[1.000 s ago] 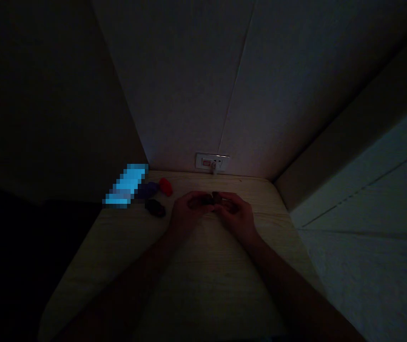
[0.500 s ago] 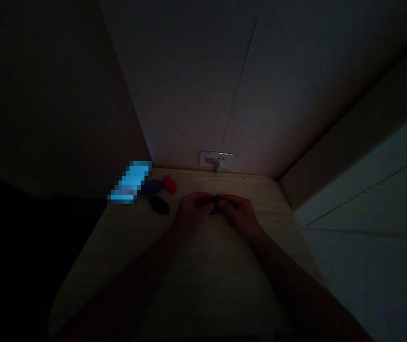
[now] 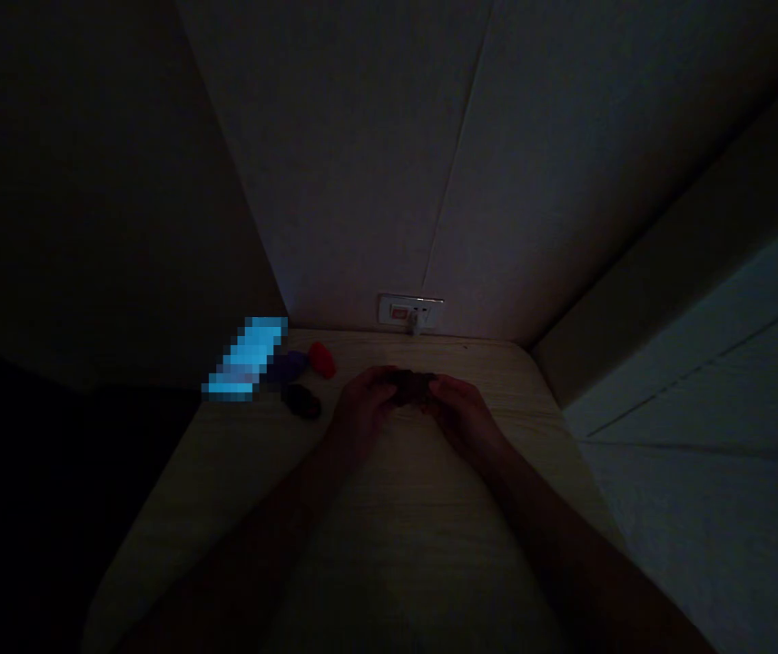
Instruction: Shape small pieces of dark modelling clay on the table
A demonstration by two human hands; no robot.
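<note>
Between my hands, above the wooden tabletop (image 3: 389, 509), is a dark clay-like lump (image 3: 413, 388), wider than it is tall. My left hand (image 3: 363, 402) grips its left end, fingers curled behind and thumb in front. At the other end my right hand (image 3: 465, 409) pinches it with thumb and fingers. Dim light hides the lump's colour and exact kind. Left of my hands lie a red lump (image 3: 321, 360), a purple lump (image 3: 288, 367) and a black lump (image 3: 302, 401), apart from either hand.
A bright, pixelated slab (image 3: 247, 358) is at the table's back left corner. Behind the table a wall socket (image 3: 410, 311) with a red switch holds a plug. A wall (image 3: 354, 182) bounds the back, and a pale panel (image 3: 715, 363) stands to the right.
My hands have moved slightly apart, and more of the dark lump shows between them, looking wider. The view has tilted a little. The loose lumps stay in place on the table.
</note>
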